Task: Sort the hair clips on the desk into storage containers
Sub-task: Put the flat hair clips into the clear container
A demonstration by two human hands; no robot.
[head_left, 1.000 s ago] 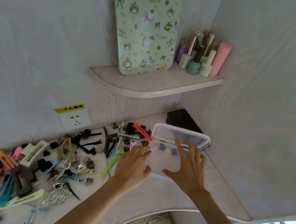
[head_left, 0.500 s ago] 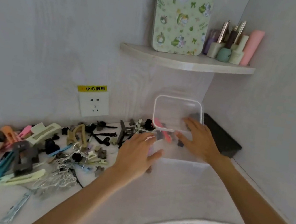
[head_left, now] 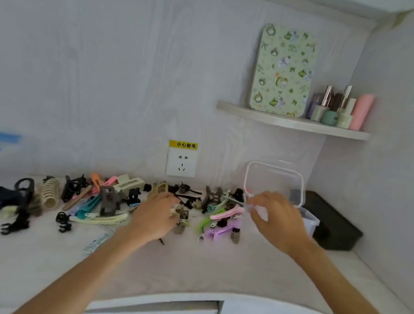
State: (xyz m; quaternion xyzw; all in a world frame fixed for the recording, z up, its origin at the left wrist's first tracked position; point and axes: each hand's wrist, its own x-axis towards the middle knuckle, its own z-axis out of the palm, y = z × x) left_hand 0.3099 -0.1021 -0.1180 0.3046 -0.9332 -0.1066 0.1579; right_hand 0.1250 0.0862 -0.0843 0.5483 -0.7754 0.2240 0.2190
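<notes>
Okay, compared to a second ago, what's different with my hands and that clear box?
Both hands were on the clear box as its lid came open. Now the lid stands up. The left hand has moved left into the clips; the right hand has come off the box and hovers in front of it, fingers pinched. Clips, black tray and shelf items look unmoved.

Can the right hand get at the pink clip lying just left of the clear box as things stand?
Probably yes. The right hand hovers just right of the pink clip, which lies on top of the pile, nothing covering it; the clear box stands behind.
</notes>
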